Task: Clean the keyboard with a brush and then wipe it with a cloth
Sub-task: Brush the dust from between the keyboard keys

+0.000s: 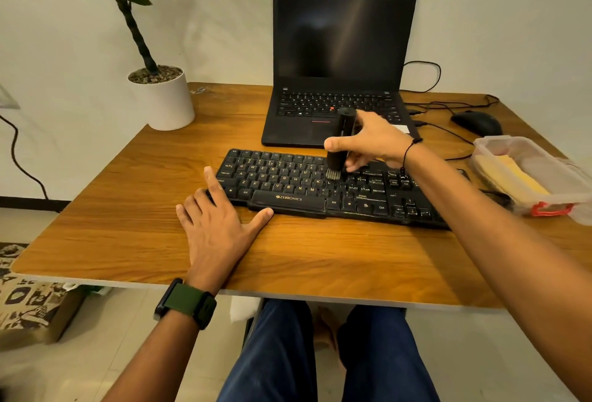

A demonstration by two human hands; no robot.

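A black keyboard (288,183) lies across the wooden table (128,235) in front of me. My right hand (374,142) grips an upright black cylindrical brush (341,142), its grey bristles touching the keys near the keyboard's middle. My left hand (217,225) lies flat with straight fingers on the table, fingertips and thumb resting on the keyboard's front left corner. A yellow cloth (512,174) lies folded in a clear plastic box (551,206) at the right.
An open black laptop (339,58) stands behind the keyboard. A potted plant in a white pot (163,100) is at the back left. A black mouse (477,122) and cables lie at the back right.
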